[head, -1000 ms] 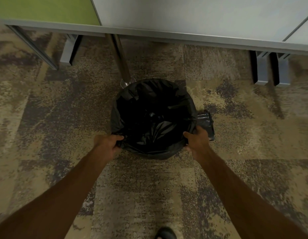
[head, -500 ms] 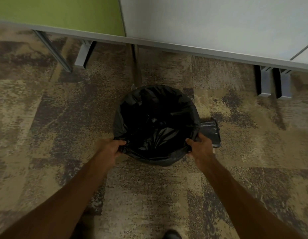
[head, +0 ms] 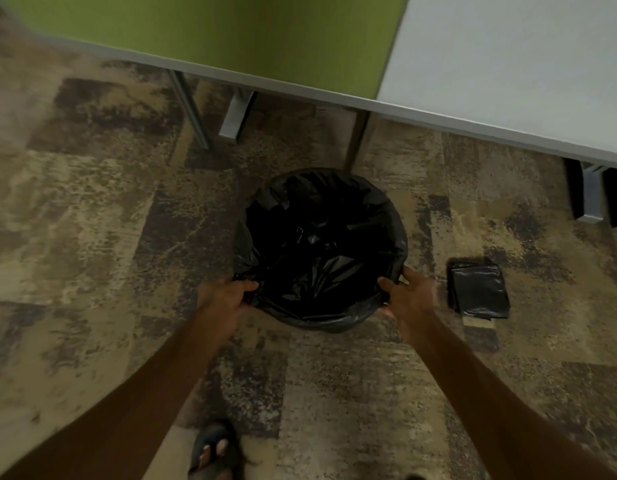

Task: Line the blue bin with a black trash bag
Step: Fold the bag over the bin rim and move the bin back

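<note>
A round bin stands on the carpet in the middle of the view, fully covered by a black trash bag (head: 321,251) that hangs inside it and folds over its rim; no blue shows. My left hand (head: 224,299) grips the bag-covered rim at the near left. My right hand (head: 409,296) grips the rim at the near right, thumb inside the opening.
A flat folded stack of black bags (head: 478,287) lies on the carpet just right of the bin. A desk edge (head: 438,112) with metal legs (head: 191,112) runs behind it, under green and grey panels. My sandalled foot (head: 213,452) is at the bottom.
The bin, held in both hands, has shifted left away from the folded bags, leaving a gap of carpet between them. The view has swung left as well.
</note>
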The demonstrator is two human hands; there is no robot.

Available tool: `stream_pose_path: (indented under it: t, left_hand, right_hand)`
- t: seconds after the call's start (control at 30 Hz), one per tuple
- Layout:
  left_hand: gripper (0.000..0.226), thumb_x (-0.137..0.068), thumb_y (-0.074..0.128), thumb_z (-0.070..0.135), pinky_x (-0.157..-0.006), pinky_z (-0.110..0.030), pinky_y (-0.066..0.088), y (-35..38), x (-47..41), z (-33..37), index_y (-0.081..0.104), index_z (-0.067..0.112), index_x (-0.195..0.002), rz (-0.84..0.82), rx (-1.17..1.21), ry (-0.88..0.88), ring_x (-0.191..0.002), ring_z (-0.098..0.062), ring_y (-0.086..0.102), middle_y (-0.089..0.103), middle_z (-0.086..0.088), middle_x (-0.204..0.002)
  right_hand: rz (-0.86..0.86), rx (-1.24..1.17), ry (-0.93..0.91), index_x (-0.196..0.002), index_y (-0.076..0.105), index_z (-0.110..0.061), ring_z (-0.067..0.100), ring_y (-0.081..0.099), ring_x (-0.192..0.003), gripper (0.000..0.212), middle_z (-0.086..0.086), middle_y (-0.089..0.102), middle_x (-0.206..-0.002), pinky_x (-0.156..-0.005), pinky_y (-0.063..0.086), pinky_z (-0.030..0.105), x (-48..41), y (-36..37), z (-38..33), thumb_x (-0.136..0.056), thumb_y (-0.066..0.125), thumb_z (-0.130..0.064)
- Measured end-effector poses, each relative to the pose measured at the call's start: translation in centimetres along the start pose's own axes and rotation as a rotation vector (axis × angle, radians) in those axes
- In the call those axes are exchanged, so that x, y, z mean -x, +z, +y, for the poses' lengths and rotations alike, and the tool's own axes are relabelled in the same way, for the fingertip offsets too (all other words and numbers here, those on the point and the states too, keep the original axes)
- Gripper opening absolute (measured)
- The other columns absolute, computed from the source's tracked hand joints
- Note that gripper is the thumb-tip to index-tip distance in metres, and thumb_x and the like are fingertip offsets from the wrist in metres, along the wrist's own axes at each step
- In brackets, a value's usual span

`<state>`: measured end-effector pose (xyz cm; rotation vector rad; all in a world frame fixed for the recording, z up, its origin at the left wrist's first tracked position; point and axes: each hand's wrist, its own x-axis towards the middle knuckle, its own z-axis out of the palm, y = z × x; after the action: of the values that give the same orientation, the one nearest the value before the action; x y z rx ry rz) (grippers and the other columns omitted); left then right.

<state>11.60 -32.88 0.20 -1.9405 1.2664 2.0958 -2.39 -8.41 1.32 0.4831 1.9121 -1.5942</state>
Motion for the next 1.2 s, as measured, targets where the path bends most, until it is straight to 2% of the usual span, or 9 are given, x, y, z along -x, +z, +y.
stream_pose_path:
  t: [0.23, 0.3, 0.37, 0.53, 0.63, 0.8, 0.97, 1.1, 1.2]
  left_hand:
    - [0.029, -0.078, 0.068, -0.004, -0.053, -0.028, 0.055, -9.1, -5.1, 6.1, 0.062, -0.004, -0.106, 0.033, 0.057, 0.034, -0.075, -0.026, 0.063, 0.066, -0.018, -0.109]
    - [0.024, -0.074, 0.07, -0.005, -0.059, -0.036, 0.057, -11.4, -6.5, 8.3, 0.064, -0.005, -0.098, 0.034, 0.09, 0.042, -0.077, -0.028, 0.067, 0.067, -0.021, -0.11]
    - [0.017, -0.069, 0.075, -0.004, -0.05, -0.033, 0.057, -13.7, -7.8, 10.6, 0.065, -0.001, -0.082, 0.053, 0.115, 0.084, -0.063, -0.024, 0.071, 0.071, -0.018, -0.098]
    - [0.029, -0.075, 0.075, 0.007, -0.059, -0.035, 0.06, -18.0, -10.3, 15.7, 0.064, -0.002, -0.1, -0.012, 0.219, 0.111, -0.084, -0.028, 0.071, 0.071, -0.015, -0.1]
    - [0.022, -0.084, 0.062, 0.011, -0.048, -0.03, 0.057, -19.9, -11.6, 18.1, 0.061, 0.0, -0.103, -0.021, 0.266, 0.139, -0.084, -0.026, 0.065, 0.065, -0.015, -0.103]
    - [0.02, -0.084, 0.043, 0.007, -0.064, -0.032, 0.052, -22.2, -13.2, 20.5, 0.053, 0.003, -0.101, -0.022, 0.333, 0.144, -0.081, -0.024, 0.059, 0.057, -0.016, -0.109]
    - [0.027, -0.082, 0.039, 0.009, -0.07, -0.029, 0.053, -23.2, -14.2, 22.4, 0.052, 0.002, -0.104, -0.06, 0.325, 0.146, -0.079, -0.022, 0.058, 0.057, -0.011, -0.094]
    - [0.05, -0.081, 0.038, 0.01, -0.088, -0.032, 0.051, -23.7, -14.7, 23.2, 0.051, -0.003, -0.128, -0.049, 0.252, 0.175, -0.113, -0.028, 0.058, 0.059, -0.014, -0.122]
    - [0.045, -0.081, 0.04, 0.012, -0.078, -0.027, 0.053, -23.9, -15.0, 23.3, 0.052, -0.001, -0.122, -0.078, 0.254, 0.172, -0.089, -0.021, 0.061, 0.061, -0.009, -0.098]
  right_hand:
    - [-0.036, -0.042, 0.067, -0.135, 0.049, -0.008, 0.04, 0.06, -0.111, 0.048, 0.019, 0.056, -0.134, -0.093, 0.05, 0.057, -0.1, 13.3, -2.0, -0.09, 0.059, 0.003]
    - [-0.036, -0.06, 0.075, -0.134, 0.049, -0.006, 0.041, 0.058, -0.114, 0.046, 0.02, 0.055, -0.134, -0.087, 0.051, 0.052, -0.6, 17.0, -2.4, -0.09, 0.058, 0.004]
    - [-0.056, -0.064, 0.07, -0.133, 0.049, -0.006, 0.04, 0.058, -0.114, 0.043, 0.02, 0.055, -0.134, -0.081, 0.051, 0.047, -1.3, 20.6, -2.7, -0.091, 0.056, 0.004]
    - [-0.121, -0.055, 0.049, -0.135, 0.048, -0.012, 0.036, 0.057, -0.116, 0.045, 0.015, 0.054, -0.136, -0.08, 0.051, 0.045, -3.5, 28.6, -3.8, -0.092, 0.055, 0.0]
    - [-0.166, -0.012, 0.056, -0.135, 0.047, -0.015, 0.034, 0.055, -0.12, 0.045, 0.012, 0.052, -0.139, -0.08, 0.051, 0.043, -4.7, 32.8, -4.6, -0.093, 0.055, -0.003]
    - [-0.18, 0.023, 0.041, -0.137, 0.045, -0.013, 0.036, 0.052, -0.125, 0.046, 0.012, 0.048, -0.144, -0.08, 0.049, 0.041, -6.3, 37.8, -5.8, -0.093, 0.055, -0.004]
    - [-0.194, 0.048, 0.053, -0.137, 0.046, -0.014, 0.036, 0.05, -0.127, 0.046, 0.012, 0.048, -0.143, -0.087, 0.049, 0.047, -7.3, 40.5, -5.9, -0.093, 0.054, -0.003]
    - [-0.207, 0.027, 0.061, -0.136, 0.047, -0.015, 0.035, 0.05, -0.127, 0.046, 0.014, 0.049, -0.142, -0.087, 0.051, 0.048, -7.7, 41.7, -5.4, -0.093, 0.053, -0.001]
    - [-0.209, 0.026, 0.046, -0.137, 0.047, -0.015, 0.036, 0.05, -0.127, 0.047, 0.014, 0.049, -0.142, -0.088, 0.051, 0.05, -8.0, 42.2, -4.8, -0.093, 0.053, 0.001]
